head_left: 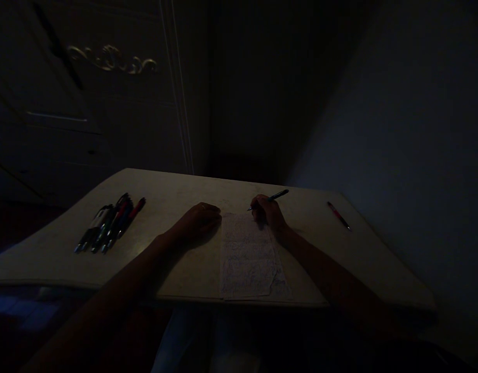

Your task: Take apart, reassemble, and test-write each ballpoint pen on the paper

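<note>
Sheets of paper (246, 259) covered in writing lie on the table in front of me, one overlapping another, with a torn or folded lower right edge. My right hand (268, 211) is closed round a dark pen (279, 195), its tip pointing left and down near the top of the paper. Resting on the table, my left hand (202, 218) lies with its fingertips at the paper's upper left edge. Its fingers look stretched and fairly flat, and a ring shows on one of them. Dim light hides finer detail.
The pale table (176, 189) has rounded corners. A bunch of several pens (110, 223) lies at its left, and a single red pen (338, 215) at its right. Behind on the left stands a cabinet (133, 119) with a gold ornament (112, 58); a wall (409, 129) rises at the right.
</note>
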A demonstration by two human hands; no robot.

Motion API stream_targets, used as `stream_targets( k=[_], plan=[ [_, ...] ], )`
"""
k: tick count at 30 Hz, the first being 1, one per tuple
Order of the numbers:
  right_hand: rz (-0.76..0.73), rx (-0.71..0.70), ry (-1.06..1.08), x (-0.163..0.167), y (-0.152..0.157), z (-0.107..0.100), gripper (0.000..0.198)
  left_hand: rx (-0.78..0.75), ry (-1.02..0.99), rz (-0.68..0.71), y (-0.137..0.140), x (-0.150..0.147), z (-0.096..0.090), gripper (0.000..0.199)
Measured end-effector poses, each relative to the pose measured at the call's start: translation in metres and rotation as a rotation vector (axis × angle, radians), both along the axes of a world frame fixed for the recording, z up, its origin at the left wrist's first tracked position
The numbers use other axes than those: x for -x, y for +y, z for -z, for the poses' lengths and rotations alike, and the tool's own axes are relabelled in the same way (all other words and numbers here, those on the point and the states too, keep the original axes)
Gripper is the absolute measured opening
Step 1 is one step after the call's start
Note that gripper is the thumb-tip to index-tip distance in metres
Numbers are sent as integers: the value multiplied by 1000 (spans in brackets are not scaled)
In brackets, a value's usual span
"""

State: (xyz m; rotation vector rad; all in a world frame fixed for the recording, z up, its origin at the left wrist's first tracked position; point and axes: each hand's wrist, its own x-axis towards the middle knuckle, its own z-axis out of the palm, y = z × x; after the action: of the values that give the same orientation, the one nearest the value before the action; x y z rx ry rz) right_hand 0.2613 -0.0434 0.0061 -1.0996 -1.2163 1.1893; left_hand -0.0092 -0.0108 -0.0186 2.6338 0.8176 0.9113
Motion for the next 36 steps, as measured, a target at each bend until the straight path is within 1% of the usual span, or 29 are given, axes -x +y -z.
stream_targets(
  k=[3, 5, 8, 11, 13, 16, 17, 19, 20, 24, 29, 33, 34, 36],
  plan=[
    [8, 32, 85, 0, 3, -2, 52, 0, -18, -13, 1, -1, 4, 23],
    [29, 29, 122, -2, 6, -4, 53, -13, -13, -4, 2, -1, 5, 24],
    [58, -10, 122, -7, 11, -6, 47, -38, 2, 27, 3, -1, 3, 25],
    [64, -17, 153, -14, 14, -8, 40, -54, 17, 16, 2, -1, 0, 25],
    [36, -5, 232, -18, 14, -9, 37, -60, 18, 5, 3, -1, 1, 25],
    [-36, 38, 331, -25, 12, -11, 41, -59, -4, -7, 9, 1, 8, 25],
    [-60, 52, 341, -27, 10, -12, 41, -64, -19, -19, 12, 2, 12, 25],
    [-99, 70, 347, -30, 8, -13, 39, -60, -25, 17, 19, 3, 18, 25],
    [-111, 76, 352, -31, 8, -13, 37, -60, -45, 6, 22, 4, 20, 26],
    [-115, 110, 389, -34, 9, -14, 30, -66, -46, 8, 27, 3, 23, 28],
    [-51, 115, 428, -43, 16, -16, 39, -39, -14, -16, 22, 0, 19, 26],
    [21, 185, 495, -57, 16, -16, 39, -59, -24, -10, 21, -2, 16, 27],
    [15, 194, 514, -60, 16, -15, 41, -63, -23, 3, 20, -2, 15, 29],
    [-48, 187, 555, -65, 14, -16, 48, -52, -26, 34, 20, -2, 12, 30]
  ],
)
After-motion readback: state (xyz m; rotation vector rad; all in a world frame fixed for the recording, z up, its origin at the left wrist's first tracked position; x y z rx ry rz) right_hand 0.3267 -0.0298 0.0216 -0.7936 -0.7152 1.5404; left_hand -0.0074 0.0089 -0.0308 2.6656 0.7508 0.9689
